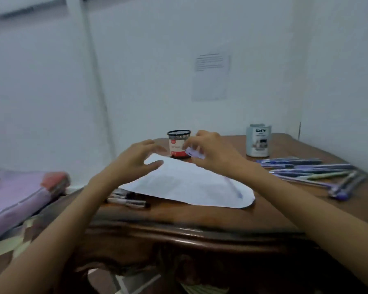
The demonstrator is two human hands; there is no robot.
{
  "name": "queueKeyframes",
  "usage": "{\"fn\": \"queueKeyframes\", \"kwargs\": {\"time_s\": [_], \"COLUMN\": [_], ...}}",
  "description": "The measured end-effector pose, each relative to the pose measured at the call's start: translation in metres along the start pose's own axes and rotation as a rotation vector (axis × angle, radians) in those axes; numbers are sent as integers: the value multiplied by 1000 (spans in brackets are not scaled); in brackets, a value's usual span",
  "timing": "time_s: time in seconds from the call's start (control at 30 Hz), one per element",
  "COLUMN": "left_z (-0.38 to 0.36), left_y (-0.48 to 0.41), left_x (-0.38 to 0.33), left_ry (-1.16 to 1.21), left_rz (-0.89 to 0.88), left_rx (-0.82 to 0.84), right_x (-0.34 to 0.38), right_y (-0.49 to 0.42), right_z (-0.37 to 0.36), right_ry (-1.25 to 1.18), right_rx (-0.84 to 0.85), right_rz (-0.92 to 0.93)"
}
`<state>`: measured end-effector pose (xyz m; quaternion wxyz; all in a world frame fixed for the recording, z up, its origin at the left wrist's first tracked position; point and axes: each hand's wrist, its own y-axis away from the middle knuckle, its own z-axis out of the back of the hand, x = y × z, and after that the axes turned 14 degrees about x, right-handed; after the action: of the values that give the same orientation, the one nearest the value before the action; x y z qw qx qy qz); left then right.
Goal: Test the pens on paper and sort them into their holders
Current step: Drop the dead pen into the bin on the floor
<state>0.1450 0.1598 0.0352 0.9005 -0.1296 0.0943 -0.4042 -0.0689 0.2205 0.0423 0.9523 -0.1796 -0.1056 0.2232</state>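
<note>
A dark, polished wooden table (179, 217) with a carved, curving front edge carries a white sheet of paper (189, 183), its near corner rounded and its left edge lifted over a few black-and-silver markers (128, 201). The left hand (136, 160) hovers at the sheet's far corner, fingers spread apart and relaxed, gripping nothing; I cannot tell whether the thumb touches the paper. The right hand (210, 153) has its fingers curled together, pinching a small pale-lilac piece (194, 154) that is too blurred to name. Just behind both hands stands a round black wire-mesh pen holder (178, 143) with a red and white label. Further right is a pale cylindrical tin (258, 141) printed "DIY". A loose scatter of slim blue and purple pens (306, 168) lies on the bare wood near the tin. A soft lilac fabric case (15, 196) sits off the table's left side.
</note>
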Motion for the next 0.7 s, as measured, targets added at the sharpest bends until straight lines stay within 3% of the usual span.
{"fn": "queueKeyframes", "kwargs": {"time_s": [0.23, 0.47, 0.7], "left_z": [-36, -72, -81], "left_y": [-96, -118, -113], "left_x": [-4, -4, -5], "left_ry": [-27, 19, 14], "left_rz": [-136, -187, -161], "left_rx": [266, 423, 432], "right_x": [-88, -132, -141], "right_y": [7, 9, 18], "right_z": [-9, -24, -36], "right_ry": [77, 179, 299], "right_rx": [133, 356, 311], "right_rz": [-114, -213, -132]}}
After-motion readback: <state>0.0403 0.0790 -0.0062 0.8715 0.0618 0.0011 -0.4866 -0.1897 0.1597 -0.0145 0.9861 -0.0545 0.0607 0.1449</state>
